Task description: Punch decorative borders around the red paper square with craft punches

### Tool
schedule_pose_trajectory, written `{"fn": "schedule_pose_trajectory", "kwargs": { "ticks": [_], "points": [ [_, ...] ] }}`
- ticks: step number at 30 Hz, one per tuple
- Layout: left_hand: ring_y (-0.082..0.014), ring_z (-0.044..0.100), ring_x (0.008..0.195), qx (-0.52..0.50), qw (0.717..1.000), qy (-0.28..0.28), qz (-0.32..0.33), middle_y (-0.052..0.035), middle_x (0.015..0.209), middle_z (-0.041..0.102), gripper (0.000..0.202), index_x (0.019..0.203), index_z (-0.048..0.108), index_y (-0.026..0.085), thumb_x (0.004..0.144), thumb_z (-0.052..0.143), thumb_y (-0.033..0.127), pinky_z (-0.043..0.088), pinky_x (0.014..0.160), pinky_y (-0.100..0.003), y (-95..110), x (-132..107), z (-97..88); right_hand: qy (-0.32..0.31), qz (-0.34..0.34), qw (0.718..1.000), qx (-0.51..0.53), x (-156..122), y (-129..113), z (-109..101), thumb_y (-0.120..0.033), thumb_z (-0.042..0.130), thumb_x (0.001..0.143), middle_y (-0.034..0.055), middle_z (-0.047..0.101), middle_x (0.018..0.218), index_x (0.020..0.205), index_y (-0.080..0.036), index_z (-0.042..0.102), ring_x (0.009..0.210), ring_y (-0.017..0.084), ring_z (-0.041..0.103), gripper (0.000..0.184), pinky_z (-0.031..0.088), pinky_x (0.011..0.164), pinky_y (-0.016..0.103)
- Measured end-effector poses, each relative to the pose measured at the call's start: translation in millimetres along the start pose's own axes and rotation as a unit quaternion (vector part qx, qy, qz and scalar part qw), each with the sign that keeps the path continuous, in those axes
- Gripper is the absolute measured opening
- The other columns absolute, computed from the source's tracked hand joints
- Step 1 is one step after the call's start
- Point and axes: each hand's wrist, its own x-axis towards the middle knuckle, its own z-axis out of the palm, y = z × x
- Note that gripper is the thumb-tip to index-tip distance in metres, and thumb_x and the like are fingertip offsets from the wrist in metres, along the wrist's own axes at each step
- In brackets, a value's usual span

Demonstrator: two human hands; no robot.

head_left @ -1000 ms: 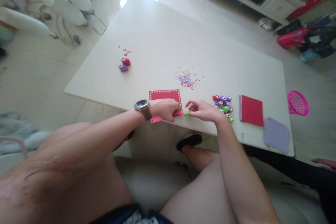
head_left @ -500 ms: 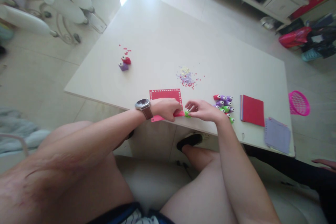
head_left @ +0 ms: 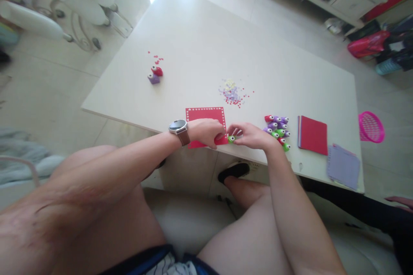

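Note:
A red sheet of paper (head_left: 204,114) lies at the table's near edge, with small punched holes along its far side, its right side and part of its left. My left hand (head_left: 208,132), a watch on its wrist, rests across the sheet with fingers curled on its right edge. At that edge sits a small green paper punch (head_left: 231,139) with an eye-like button. My right hand (head_left: 250,136) grips the punch between thumb and fingers. Part of the sheet is hidden under my left hand.
Several coloured punches (head_left: 278,126) cluster to the right, beside a stack of red paper (head_left: 312,135) and punched lilac sheets (head_left: 343,166). Confetti (head_left: 230,92) lies beyond the sheet. Two more punches (head_left: 155,75) stand far left. A pink basket (head_left: 371,126) is past the table's right end.
The sheet's near part, lighter and seemingly bent before, now looks flatter and more evenly red. Both hands keep nearly the same place; the view has shifted slightly.

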Motion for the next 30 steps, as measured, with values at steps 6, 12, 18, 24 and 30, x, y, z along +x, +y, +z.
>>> {"fn": "schedule_pose_trajectory", "kwargs": {
  "ticks": [6, 12, 18, 24, 30],
  "points": [
    [-0.0164, 0.057, 0.065, 0.005, 1.0, 0.005, 0.011, -0.0022, 0.075, 0.07, 0.012, 0.08, 0.075, 0.021, 0.073, 0.069, 0.027, 0.035, 0.059, -0.03, -1.9, 0.9, 0.7, -0.001, 0.0, 1.0, -0.007, 3.7, 7.7, 2.7, -0.001, 0.067, 0.073, 0.0025, 0.075, 0.1, 0.1, -0.02, 0.07, 0.094, 0.017, 0.069, 0.034, 0.053, 0.085, 0.026],
    [-0.0167, 0.056, 0.065, 0.003, 1.0, 0.01, 0.013, -0.0028, 0.075, 0.07, 0.012, 0.082, 0.075, 0.02, 0.073, 0.068, 0.024, 0.035, 0.06, -0.03, -2.8, 0.7, 2.1, -0.007, 0.01, 1.0, -0.013, 3.0, 7.0, 2.0, -0.003, 0.066, 0.074, 0.0018, 0.075, 0.098, 0.097, -0.021, 0.071, 0.092, 0.017, 0.069, 0.03, 0.054, 0.084, 0.025],
    [-0.0166, 0.056, 0.065, 0.006, 1.0, 0.011, 0.017, -0.0027, 0.075, 0.069, 0.013, 0.083, 0.075, 0.02, 0.074, 0.067, 0.025, 0.035, 0.06, -0.03, -3.1, 0.4, 2.7, -0.027, 0.021, 0.999, -0.021, 1.8, 3.5, 0.7, -0.005, 0.065, 0.074, 0.0021, 0.074, 0.095, 0.096, -0.02, 0.072, 0.093, 0.019, 0.069, 0.028, 0.053, 0.084, 0.027],
    [-0.0166, 0.057, 0.064, 0.007, 1.0, 0.013, 0.012, -0.003, 0.076, 0.071, 0.014, 0.083, 0.076, 0.02, 0.073, 0.067, 0.025, 0.035, 0.059, -0.03, -2.2, 0.6, 2.2, -0.024, 0.009, 1.0, -0.012, 2.9, 5.0, 2.0, -0.005, 0.064, 0.073, 0.0021, 0.074, 0.095, 0.097, -0.02, 0.072, 0.093, 0.019, 0.069, 0.029, 0.053, 0.084, 0.027],
    [-0.0158, 0.055, 0.063, 0.009, 1.0, 0.013, 0.011, -0.0027, 0.076, 0.071, 0.015, 0.083, 0.075, 0.02, 0.072, 0.065, 0.021, 0.033, 0.058, -0.03, 1.0, 0.0, -0.1, -0.004, -0.012, 1.0, -0.021, 6.1, 6.7, 4.9, -0.006, 0.065, 0.071, 0.0019, 0.076, 0.097, 0.094, -0.021, 0.074, 0.094, 0.019, 0.069, 0.029, 0.053, 0.087, 0.028]
  ]
}}
